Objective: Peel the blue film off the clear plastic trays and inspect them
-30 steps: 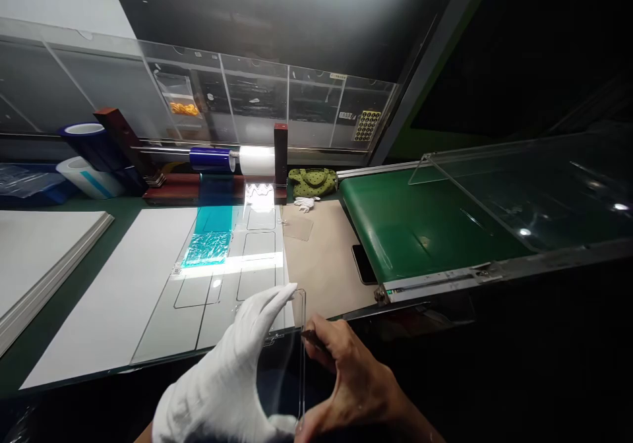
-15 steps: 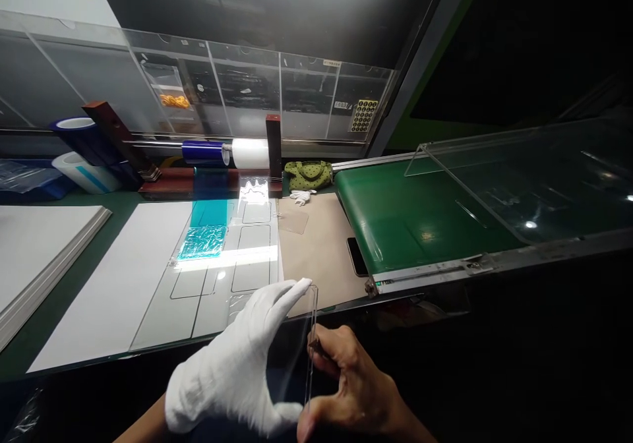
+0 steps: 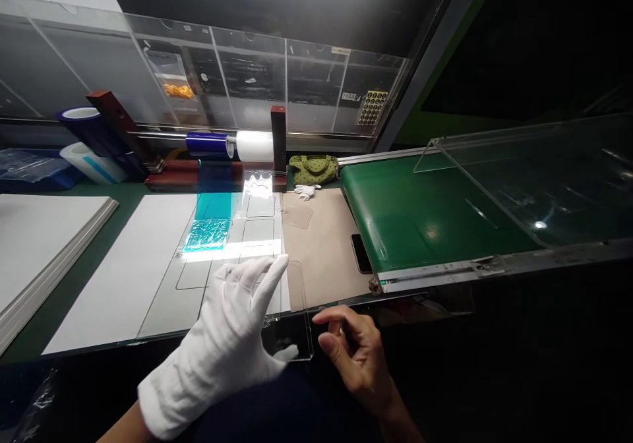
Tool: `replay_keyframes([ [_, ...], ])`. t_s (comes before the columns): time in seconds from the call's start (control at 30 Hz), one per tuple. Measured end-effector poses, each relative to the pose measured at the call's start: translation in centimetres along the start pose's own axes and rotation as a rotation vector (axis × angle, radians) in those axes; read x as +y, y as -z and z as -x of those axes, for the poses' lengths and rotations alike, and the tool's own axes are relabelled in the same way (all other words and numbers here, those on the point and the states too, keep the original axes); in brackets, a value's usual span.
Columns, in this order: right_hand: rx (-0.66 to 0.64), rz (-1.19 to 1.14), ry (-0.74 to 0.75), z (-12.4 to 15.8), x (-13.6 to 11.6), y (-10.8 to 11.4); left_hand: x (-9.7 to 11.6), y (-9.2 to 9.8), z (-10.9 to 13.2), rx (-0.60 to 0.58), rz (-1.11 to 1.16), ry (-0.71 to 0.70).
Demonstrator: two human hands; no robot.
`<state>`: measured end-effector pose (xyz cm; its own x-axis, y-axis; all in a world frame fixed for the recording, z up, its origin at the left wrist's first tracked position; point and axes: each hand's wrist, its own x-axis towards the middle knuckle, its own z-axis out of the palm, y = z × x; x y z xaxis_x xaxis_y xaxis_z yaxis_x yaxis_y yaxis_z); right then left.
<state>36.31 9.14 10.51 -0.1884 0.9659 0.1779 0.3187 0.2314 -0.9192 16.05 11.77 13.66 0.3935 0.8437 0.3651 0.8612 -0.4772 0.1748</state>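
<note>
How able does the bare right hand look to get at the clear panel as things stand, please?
Probably yes: the right hand sits close beside the clear panel, which the gloved left hand holds, and nothing visible blocks the short gap.

The white-gloved left hand holds a clear panel between its fingers and its thumb. The bare right hand is just beside the panel's right edge, its index finger and thumb apart. Farther back, a blue roll and a white roll are on one stand. A phone lies near the green belt.
</note>
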Motion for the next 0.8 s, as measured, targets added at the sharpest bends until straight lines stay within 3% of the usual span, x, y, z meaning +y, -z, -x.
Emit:
replay_keyframes([
  [0.33, -0.014, 0.073, 0.019, -0.7, -0.6, -1.8, -0.3, 0.4, 0.4, 0.002, -0.064, -0.016],
  [0.47, 0.043, 0.141, -0.008, -0.8, 0.4, -1.6, -1.1, 0.4, 0.6, 0.020, -0.081, -0.006],
  [0.57, -0.028, 0.326, -0.124, -0.1, 3.5, -1.3, -2.9, 0.7, 1.3, 0.045, -0.107, 0.114],
  [0.67, -0.259, 0.646, -0.286, 1.8, 8.3, -1.1, -5.3, 1.6, 2.3, 0.091, -0.062, 0.328],
  [0.73, -0.382, 0.820, -0.356, 2.9, 11.2, -0.9, -6.7, 2.3, 3.2, 0.144, 0.037, 0.471],
  [0.8, -0.412, 0.927, -0.383, 2.9, 13.2, -1.0, -7.6, 3.0, 4.3, 0.181, 0.221, 0.636],
])
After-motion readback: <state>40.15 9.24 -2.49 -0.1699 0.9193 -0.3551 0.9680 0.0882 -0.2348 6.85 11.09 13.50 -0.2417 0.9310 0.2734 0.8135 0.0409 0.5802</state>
